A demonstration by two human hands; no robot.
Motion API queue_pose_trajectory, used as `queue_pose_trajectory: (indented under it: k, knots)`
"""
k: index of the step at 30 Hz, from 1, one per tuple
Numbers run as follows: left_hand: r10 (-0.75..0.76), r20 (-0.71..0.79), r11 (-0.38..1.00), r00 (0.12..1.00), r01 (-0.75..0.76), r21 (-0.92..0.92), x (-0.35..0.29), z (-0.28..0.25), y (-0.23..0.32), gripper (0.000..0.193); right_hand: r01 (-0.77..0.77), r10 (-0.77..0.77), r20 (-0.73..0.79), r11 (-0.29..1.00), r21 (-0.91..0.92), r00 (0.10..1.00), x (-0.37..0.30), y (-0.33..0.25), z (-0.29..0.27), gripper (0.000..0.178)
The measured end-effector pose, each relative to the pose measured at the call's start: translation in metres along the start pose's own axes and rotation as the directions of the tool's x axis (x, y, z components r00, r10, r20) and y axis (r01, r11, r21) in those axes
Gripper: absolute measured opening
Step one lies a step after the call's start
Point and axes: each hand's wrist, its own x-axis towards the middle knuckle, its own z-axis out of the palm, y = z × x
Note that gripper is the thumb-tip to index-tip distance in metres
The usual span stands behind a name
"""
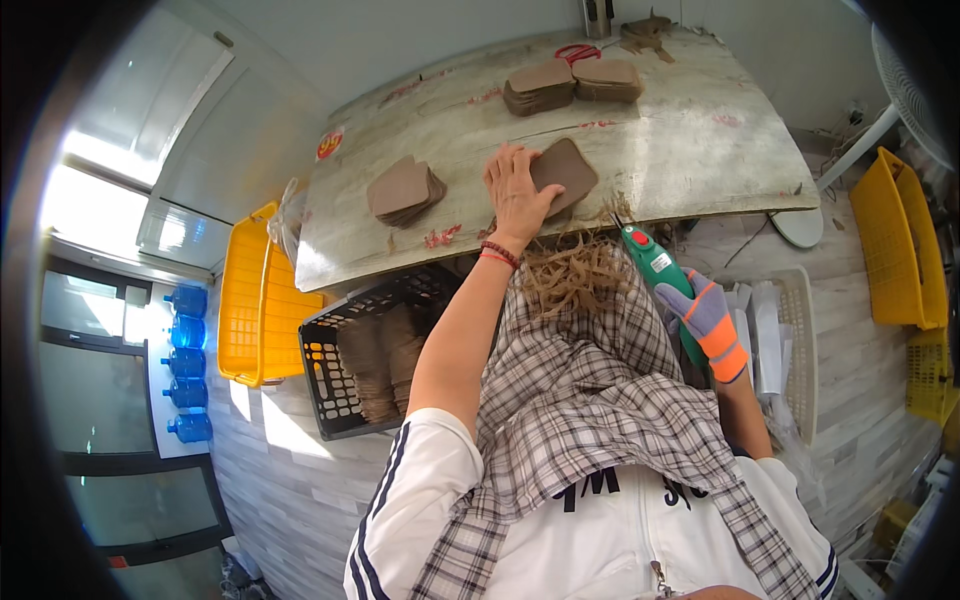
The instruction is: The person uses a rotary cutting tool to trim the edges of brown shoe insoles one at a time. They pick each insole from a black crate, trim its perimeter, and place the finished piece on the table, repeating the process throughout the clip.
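Note:
My left hand (pixel 517 197), bare with a red bead bracelet, is at the left side of a brown rounded-corner pad (pixel 567 172) near the table's front edge. Its thumb lies on the pad's top and its fingers are curled; their tips are partly hidden. My right hand (pixel 708 318), in a grey and orange glove, grips green electric scissors (pixel 652 258) with a red button, whose blades point at the table edge. Thin brown trimmings (pixel 580 277) heap on my checked apron. A fanned stack of brown pads (pixel 403 192) sits to the left on the table.
Two more pad stacks (pixel 540 86) stand at the table's far side beside red-handled scissors (pixel 578 53). A black crate (pixel 322 400) with brown pieces is below left, near a yellow basket (pixel 235 330). Right of my legs is a pale basket (pixel 803 350); a white fan (pixel 905 85) stands farther right.

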Motion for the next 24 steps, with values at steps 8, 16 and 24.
queue_pose_trajectory:
  k: [8,16,24]
  knots:
    - [-0.454,0.061,0.579,0.889,0.346,-0.738,-0.011,-0.013,0.021,0.026,0.044,-0.044,-0.010,0.999,0.021,0.999,0.007,-0.002,0.001,0.035]
    - [-0.613,0.421,-0.552,0.669,0.019,-0.833,-0.020,-0.017,0.057,0.039,0.051,-0.051,-0.006,0.987,0.153,0.999,0.002,-0.036,0.017,0.033]
    - [-0.545,0.364,-0.562,0.755,-0.007,-0.827,-0.021,-0.010,0.072,0.039,-0.005,0.001,0.021,0.983,0.186,1.000,-0.004,-0.043,0.021,0.034]
